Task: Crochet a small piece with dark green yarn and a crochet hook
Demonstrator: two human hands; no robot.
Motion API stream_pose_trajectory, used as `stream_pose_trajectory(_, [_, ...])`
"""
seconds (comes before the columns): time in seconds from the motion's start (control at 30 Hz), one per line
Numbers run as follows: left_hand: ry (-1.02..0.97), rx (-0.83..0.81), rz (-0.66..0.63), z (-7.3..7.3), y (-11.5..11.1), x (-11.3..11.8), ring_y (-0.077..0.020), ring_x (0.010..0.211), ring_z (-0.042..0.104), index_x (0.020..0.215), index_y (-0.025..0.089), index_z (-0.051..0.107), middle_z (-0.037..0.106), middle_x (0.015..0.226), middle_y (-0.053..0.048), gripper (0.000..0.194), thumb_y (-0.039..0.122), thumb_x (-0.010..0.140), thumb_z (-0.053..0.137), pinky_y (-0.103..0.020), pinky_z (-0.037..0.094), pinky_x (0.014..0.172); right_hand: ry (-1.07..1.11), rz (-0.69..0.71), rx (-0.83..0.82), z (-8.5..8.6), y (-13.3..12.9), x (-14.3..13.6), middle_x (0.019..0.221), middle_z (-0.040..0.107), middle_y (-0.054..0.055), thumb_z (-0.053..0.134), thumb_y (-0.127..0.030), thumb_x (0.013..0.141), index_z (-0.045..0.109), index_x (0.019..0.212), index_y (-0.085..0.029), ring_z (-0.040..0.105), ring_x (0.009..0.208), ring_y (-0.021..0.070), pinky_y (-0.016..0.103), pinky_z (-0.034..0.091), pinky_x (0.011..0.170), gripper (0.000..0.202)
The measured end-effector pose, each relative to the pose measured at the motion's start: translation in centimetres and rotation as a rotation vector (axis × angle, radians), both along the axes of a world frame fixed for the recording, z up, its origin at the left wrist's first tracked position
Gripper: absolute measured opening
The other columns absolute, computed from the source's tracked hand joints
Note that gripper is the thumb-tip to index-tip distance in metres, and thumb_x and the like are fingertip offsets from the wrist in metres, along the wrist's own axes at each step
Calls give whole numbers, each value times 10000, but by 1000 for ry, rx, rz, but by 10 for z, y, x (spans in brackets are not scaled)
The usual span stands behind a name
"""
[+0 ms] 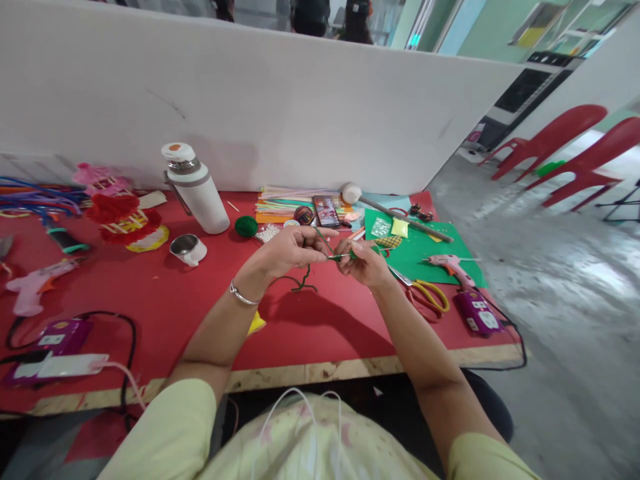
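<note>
Above the red table, my left hand (295, 250) and my right hand (364, 262) are close together. Green yarn (322, 239) runs over the fingers of my left hand, whose thumb and fingertips are pinched. A thin crochet hook (336, 257) points left from the closed fingers of my right hand, its tip by the left fingertips. Under my left hand dangles a short green crocheted chain (307, 276). A green yarn ball (246, 227) lies left of my hands. The exact loop on the hook is too small to make out.
Scissors (425, 297) and a glue gun (453, 269) lie to the right, by a green sheet (413, 263). A phone (327, 211) is behind my hands. A white flask (197, 193) and a metal-lined cup (189, 251) stand left. Another glue gun (37, 288) lies far left.
</note>
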State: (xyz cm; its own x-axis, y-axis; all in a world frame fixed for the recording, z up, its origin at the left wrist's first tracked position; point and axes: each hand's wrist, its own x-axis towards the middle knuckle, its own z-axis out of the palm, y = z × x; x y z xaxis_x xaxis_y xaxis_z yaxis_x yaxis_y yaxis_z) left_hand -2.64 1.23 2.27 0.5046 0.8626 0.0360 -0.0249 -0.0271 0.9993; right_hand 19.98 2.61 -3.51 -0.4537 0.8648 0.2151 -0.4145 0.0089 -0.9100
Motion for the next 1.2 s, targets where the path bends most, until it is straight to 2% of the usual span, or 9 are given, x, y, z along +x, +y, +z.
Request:
stream_pose_trajectory(0.37, [-2,10,44,-4,0,3,-79,615,492,1216,123,798,725,790,-39,510,236,722,858,-216,348,542,-21,6,-15,-2,0,1,648,661,23,798,-560,834,746,669,-159,582,501,114,224,461,411,436])
stream_pose_trajectory(0.47, [-57,18,84,-5,-2,8,-88,634,530,1244,140,792,763,852,-57,571,232,691,895,-219,365,552,-15,-25,-40,1,-3,-1,646,653,14,817,-581,807,728,653,-159,578,494,104,221,465,416,458])
stream_pose_trajectory(0.57, [-154,1,151,-9,-3,15,-94,633,561,1286,156,775,783,901,-67,679,225,632,942,-214,341,521,23,-114,-90,3,-8,-7,636,653,-3,843,-616,761,712,680,-172,564,470,94,220,469,413,470])
stream_pose_trajectory(0.67, [-211,-63,188,-13,-3,20,-66,544,504,1353,170,738,759,820,-31,767,240,622,958,-210,257,464,65,-194,-108,2,-12,-14,630,658,-13,823,-624,778,712,726,-193,568,478,95,217,474,420,448])
stream_pose_trajectory(0.77, [-242,-92,211,-15,-2,22,-53,522,481,1351,178,739,747,807,-16,768,244,620,965,-207,227,445,100,-235,-124,1,-15,-21,634,664,-14,805,-623,798,708,734,-201,566,476,94,210,457,410,437])
stream_pose_trajectory(1.0, [-313,-111,227,-15,-3,23,-46,512,499,1293,187,770,763,836,-30,693,235,629,962,-202,245,443,140,-208,-164,3,-17,-25,601,635,-16,806,-628,797,690,728,-198,531,464,93,210,427,398,451])
stream_pose_trajectory(1.2, [-313,-155,231,-13,-4,24,-19,437,362,1310,196,766,736,753,2,735,242,606,972,-216,167,411,125,-250,-222,4,-20,-27,617,627,-21,803,-653,778,667,725,-204,510,465,92,219,420,393,473])
